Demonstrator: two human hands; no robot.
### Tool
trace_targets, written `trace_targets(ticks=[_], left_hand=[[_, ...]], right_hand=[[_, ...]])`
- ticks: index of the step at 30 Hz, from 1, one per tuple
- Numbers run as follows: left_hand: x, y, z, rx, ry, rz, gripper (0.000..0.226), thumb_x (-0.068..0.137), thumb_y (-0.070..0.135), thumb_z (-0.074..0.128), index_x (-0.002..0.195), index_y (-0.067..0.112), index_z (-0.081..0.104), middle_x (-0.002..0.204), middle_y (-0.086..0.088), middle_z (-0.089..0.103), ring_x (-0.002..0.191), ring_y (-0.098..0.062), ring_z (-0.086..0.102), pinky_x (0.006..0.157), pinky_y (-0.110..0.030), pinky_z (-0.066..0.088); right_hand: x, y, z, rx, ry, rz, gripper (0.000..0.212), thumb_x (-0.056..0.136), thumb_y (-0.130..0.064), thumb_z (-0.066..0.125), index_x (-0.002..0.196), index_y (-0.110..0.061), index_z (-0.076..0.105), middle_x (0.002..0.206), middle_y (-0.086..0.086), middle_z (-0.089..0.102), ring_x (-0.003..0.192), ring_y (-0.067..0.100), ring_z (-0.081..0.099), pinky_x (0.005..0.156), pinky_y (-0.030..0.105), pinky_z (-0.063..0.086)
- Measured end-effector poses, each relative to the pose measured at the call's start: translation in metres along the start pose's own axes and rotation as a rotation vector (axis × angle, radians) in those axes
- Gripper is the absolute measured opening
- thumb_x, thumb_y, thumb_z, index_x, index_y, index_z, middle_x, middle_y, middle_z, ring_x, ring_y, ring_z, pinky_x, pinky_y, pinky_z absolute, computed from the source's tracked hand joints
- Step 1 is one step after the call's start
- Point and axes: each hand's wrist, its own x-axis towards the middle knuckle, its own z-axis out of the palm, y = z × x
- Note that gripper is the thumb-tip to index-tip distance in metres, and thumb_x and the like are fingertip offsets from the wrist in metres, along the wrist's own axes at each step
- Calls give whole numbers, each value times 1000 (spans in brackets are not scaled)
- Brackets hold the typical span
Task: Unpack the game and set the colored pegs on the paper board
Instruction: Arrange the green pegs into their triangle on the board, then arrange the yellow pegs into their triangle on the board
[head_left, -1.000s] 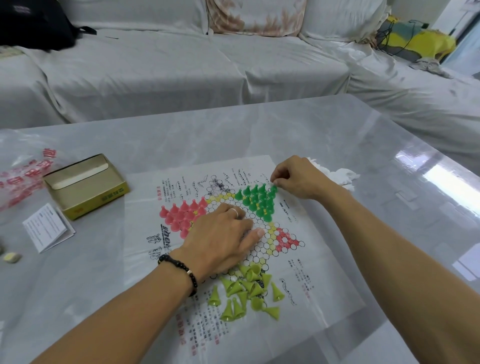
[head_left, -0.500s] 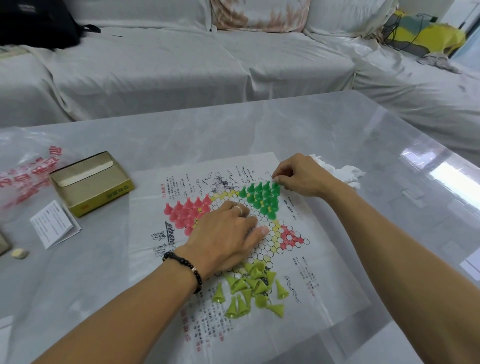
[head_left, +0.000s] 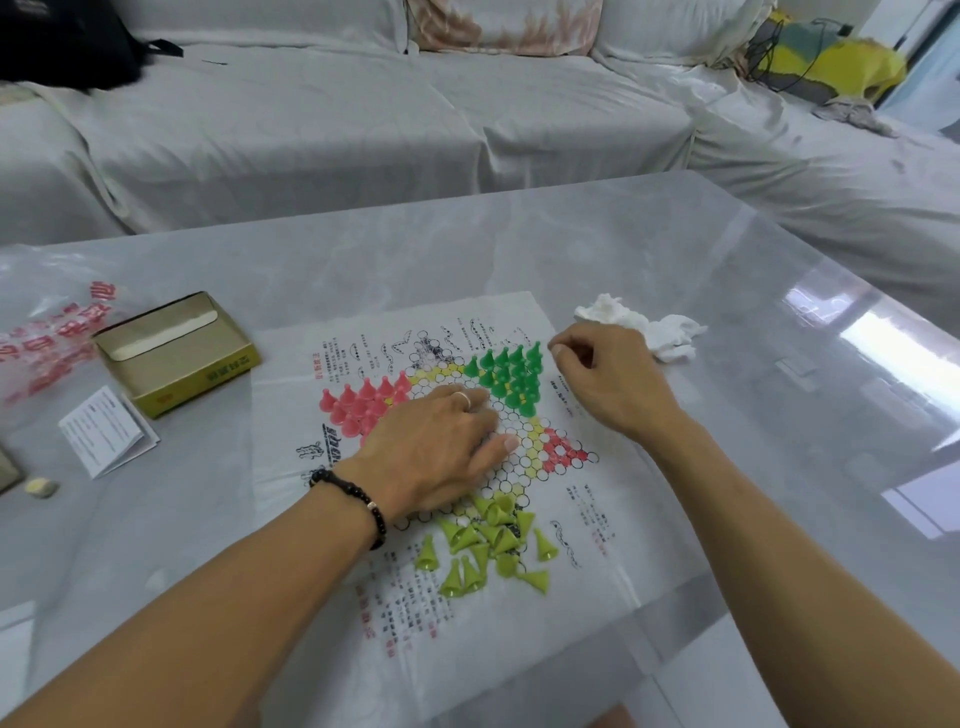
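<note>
- While the left hand (head_left: 436, 457) lies flat, fingers straight and spread, on the middle of the paper board (head_left: 457, 467), it presses the sheet down on the table (head_left: 675, 270); a ring sits on one finger and a dark bead bracelet (head_left: 358, 501) circles the wrist.
- Beside the board's far right corner, the right hand (head_left: 608, 384) has its fingers curled in, thumb tip near the forefinger; whether it pinches anything I cannot tell, as no peg shows between them.
- The dark green pegs (head_left: 506, 376) stand upright in a triangle at the far side of the board, just left of the right hand and apart from it.
- The pink pegs (head_left: 363, 405) stand upright in a cluster on the board's left point, touching or nearly touching the left hand's knuckles.
- The lime pegs (head_left: 488, 545) lie in a loose heap on the near part of the board, some upright, many tipped over.
- An open yellow box (head_left: 176, 353) sits left of the board, with a folded leaflet (head_left: 106, 431) nearer and a clear printed plastic bag (head_left: 47, 343) beyond.
- Crumpled white tissue (head_left: 644, 325) rests just past the right hand.
- A draped sofa (head_left: 363, 130) runs behind the table.
</note>
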Motion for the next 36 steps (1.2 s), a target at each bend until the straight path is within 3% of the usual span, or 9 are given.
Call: trace_targets(ticks=[3,7,10,17,23,28,31,33,36], left_hand=[[-7,-1,1,11,18,20,70,93,65,1,100,24,58,117,2,57,121,-18,48,97,-39,49],[-32,10,-7,19,50,25,83,89,65,-3,132,21,53,142,-5,50,137,-21,38,119,-34,21],[-63,20,-14,-4,117,10,80,91,63,3,137,17,50,144,-6,48,139,-21,36,111,-24,10],[-127,27,1,-14,225,-99,65,99,55,22,133,12,56,133,-6,59,131,-24,47,109,-35,28],[-151,32,18,-44,270,-160,59,98,53,28,135,15,53,135,-2,56,131,-20,45,108,-31,32],[-154,29,29,-31,258,-124,56,99,49,30,130,11,57,129,-5,60,128,-24,49,107,-41,40],[-154,28,31,-46,260,-100,53,99,46,33,128,10,58,128,-5,61,127,-24,50,105,-41,43],[-153,27,31,-53,260,-87,52,99,46,34,127,10,58,127,-5,61,127,-24,50,105,-40,44],[-152,26,31,-67,265,-69,50,98,46,34,125,11,59,125,-4,61,126,-23,50,104,-39,43]], right_hand=[[-31,-7,1,-17,-65,10,21,95,-20,53,101,-14,72,89,-5,69,76,5,61,74,22,50],[-68,-15,0,12,-108,35,19,93,-20,54,92,-17,72,80,-8,71,73,5,63,73,28,52],[-89,-21,-2,3,-182,24,20,94,-20,53,87,-15,72,83,-7,69,75,5,59,73,28,48],[-120,-33,-4,-28,-233,-8,19,92,-18,55,91,-14,73,89,-4,70,80,10,59,76,31,49],[-120,-45,9,-41,-225,-59,28,94,-16,51,116,-20,68,106,-2,62,91,10,54,84,29,44],[-107,-63,13,-144,-330,-132,24,93,-18,55,111,-17,71,103,-4,68,93,11,59,85,26,45],[-102,-63,12,-130,-431,-101,24,90,-11,55,100,-18,75,94,-7,73,80,6,64,75,20,51],[-100,-60,10,-127,-461,-78,23,88,-10,56,96,-18,75,90,-7,72,76,4,63,65,13,46],[-99,-58,9,-124,-447,-86,18,87,-15,57,90,-17,74,83,-8,70,73,2,61,63,17,43]])
